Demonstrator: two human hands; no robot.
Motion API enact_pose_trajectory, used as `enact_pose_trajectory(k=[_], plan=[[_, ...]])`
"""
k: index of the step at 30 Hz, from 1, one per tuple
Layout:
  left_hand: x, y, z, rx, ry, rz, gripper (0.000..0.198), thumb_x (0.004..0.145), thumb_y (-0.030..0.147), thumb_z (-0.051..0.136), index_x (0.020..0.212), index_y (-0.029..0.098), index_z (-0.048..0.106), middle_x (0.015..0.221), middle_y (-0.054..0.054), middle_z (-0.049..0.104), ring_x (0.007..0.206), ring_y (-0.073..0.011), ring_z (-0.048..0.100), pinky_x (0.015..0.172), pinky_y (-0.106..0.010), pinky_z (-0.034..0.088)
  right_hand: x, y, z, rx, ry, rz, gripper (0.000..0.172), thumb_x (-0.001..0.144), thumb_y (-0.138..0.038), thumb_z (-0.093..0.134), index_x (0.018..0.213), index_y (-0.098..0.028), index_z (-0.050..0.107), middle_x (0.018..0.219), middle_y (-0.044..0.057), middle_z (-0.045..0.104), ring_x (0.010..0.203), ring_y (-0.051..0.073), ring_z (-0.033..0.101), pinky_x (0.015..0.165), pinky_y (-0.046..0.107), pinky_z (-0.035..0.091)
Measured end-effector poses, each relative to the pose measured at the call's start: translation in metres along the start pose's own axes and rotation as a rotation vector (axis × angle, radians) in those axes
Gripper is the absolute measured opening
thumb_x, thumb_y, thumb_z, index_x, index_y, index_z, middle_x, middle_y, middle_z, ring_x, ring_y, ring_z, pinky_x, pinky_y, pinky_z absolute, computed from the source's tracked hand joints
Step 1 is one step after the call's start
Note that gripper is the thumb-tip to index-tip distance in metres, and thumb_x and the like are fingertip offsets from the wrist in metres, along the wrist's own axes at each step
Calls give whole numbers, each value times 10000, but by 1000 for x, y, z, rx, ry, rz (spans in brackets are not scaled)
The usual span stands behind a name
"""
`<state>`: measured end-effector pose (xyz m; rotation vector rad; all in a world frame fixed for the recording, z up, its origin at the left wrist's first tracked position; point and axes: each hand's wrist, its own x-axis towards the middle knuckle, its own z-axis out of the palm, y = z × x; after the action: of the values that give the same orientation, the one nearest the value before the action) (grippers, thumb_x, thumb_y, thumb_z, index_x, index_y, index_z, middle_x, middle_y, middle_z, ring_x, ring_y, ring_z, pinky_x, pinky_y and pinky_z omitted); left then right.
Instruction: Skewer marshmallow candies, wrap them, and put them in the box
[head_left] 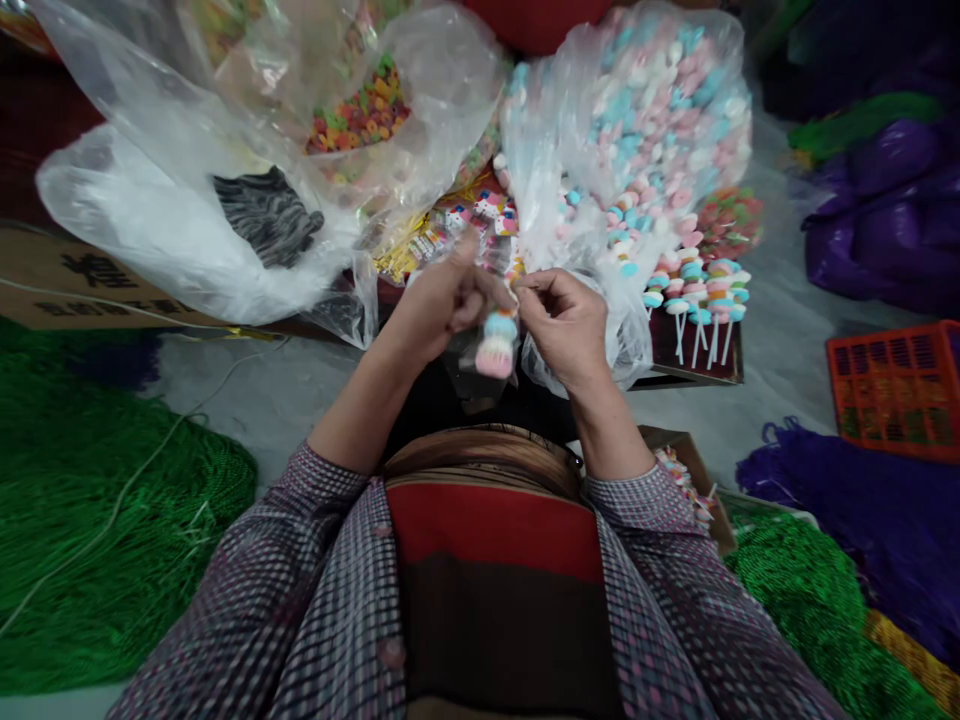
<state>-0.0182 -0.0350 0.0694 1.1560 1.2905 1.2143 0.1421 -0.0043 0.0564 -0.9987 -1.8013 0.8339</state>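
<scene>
Between my hands hangs a candy skewer (496, 345) of pink, white and blue sweets, in what looks like a clear wrapper, its sweets pointing down. My left hand (442, 305) is curled at its upper end, with the thumb raised and the index finger reaching across; motion blurs it slightly. Thumb and forefinger of my right hand (568, 322) pinch together at the same upper end. Whether a tie is between those fingertips is too small to tell. Just beyond the hands lie printed wrappers (487, 212) and a bunch of gold twist ties (405, 250).
A large clear bag of pastel sweets (667, 110) and finished skewers (697, 290) sit at the right. Fruit-coloured ring sweets (364, 115) fill another bag. Beside me are a carton (720, 520) of wrapped sweets, an orange crate (896, 390) and green strands (112, 530).
</scene>
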Motion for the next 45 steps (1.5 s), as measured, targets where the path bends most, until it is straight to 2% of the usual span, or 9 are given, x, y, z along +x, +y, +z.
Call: enact_pose_trajectory(k=[3, 8, 13, 17, 24, 30, 35, 40, 45], plan=[[-6, -10, 6, 12, -115, -99, 708, 919, 786, 425, 546, 198, 555, 335, 41, 298, 345, -62, 254, 389, -249, 183, 2, -2, -3, -37, 70, -52, 101, 871, -213, 625, 813, -214, 707, 724, -34, 649, 650, 104, 549, 652, 255, 464], [-3, -21, 15, -253, -61, -142, 554, 945, 659, 523, 622, 212, 475, 441, 83, 291, 387, -51, 226, 416, -227, 246, -7, -1, -5, 6, 27, -51, 89, 864, -229, 663, 793, -206, 712, 706, -34, 639, 630, 102, 529, 648, 262, 454], [-8, -9, 9, -67, -209, 144, 145, 824, 348, 743, 877, 214, 725, 704, 14, 643, 604, -96, 557, 585, -246, 442, -14, 14, -22, 259, -63, 186, 182, 843, -373, 745, 782, -212, 684, 728, -35, 653, 695, 120, 594, 710, 287, 522], [-17, -12, 22, 385, -425, 450, 225, 909, 212, 584, 884, 277, 798, 767, -8, 712, 750, -136, 642, 726, -293, 472, -23, 18, -45, 433, -111, 202, 329, 762, -506, 832, 758, -227, 657, 959, 3, 717, 899, 159, 670, 852, 358, 563], [-31, -32, 63, 838, -495, 721, 304, 964, 179, 531, 1068, 313, 783, 823, -10, 740, 739, -149, 648, 695, -309, 431, -69, 26, -86, 419, -14, 435, 320, 781, -523, 805, 819, -254, 637, 675, -44, 632, 551, 119, 578, 503, 251, 474], [0, -45, 24, 676, -118, 565, 315, 993, 220, 465, 1080, 207, 768, 870, -55, 751, 823, -154, 671, 762, -289, 484, -145, 65, -177, 89, 292, 694, 210, 738, -454, 812, 833, -321, 679, 681, 22, 678, 527, 151, 599, 465, 281, 447], [56, -72, -23, 868, 248, 362, 262, 964, 283, 512, 923, 224, 764, 903, -96, 730, 936, -242, 653, 914, -411, 495, -226, 120, -233, -524, 203, 931, 196, 609, -460, 695, 646, -277, 637, 624, 53, 637, 574, 258, 607, 587, 437, 505], [114, -93, -51, 920, 265, 306, 191, 930, 368, 586, 864, 242, 713, 980, -126, 706, 1110, -311, 606, 1049, -500, 443, -272, 155, -239, -880, 61, 1023, 123, 599, -415, 561, 643, -301, 579, 639, 119, 626, 695, 391, 652, 724, 592, 535], [153, -87, -44, 988, 313, 134, 100, 852, 322, 677, 847, 222, 672, 1081, -164, 703, 1075, -341, 623, 985, -513, 470, -255, 160, -217, -778, 59, 764, 349, 713, -496, 533, 883, -231, 685, 961, 183, 754, 935, 373, 711, 904, 585, 571]])
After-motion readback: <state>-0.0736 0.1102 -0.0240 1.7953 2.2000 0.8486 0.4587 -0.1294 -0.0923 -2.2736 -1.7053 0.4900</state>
